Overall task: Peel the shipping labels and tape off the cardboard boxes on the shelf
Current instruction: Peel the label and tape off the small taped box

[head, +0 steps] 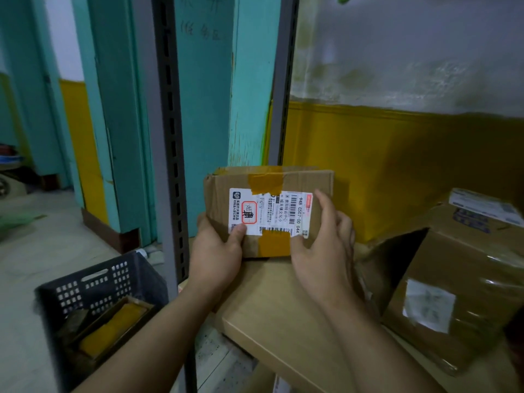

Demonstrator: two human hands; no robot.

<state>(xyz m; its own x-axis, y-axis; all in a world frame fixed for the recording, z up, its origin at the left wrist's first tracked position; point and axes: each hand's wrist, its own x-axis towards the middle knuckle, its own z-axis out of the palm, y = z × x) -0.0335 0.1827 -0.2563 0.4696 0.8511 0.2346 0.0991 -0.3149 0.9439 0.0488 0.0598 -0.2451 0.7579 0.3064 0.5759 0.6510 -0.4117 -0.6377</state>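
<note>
A small cardboard box (320, 181) stands upright on the wooden shelf (272, 307), its front facing me. A white shipping label (269, 211) covers that face, and a strip of yellow-brown tape (273, 242) runs down over the label's middle. My left hand (215, 253) grips the box's lower left side, thumb pressed on the label's bottom-left corner. My right hand (326, 251) holds the right side, with the thumb at the label's lower right edge and the index finger lying along its right edge.
A larger cardboard box (459, 279) with an open flap, clear tape and white labels lies on the shelf at the right. A dark plastic crate (93, 282) holding cardboard scraps sits on the floor at lower left. Grey shelf uprights (170, 137) rise behind the small box.
</note>
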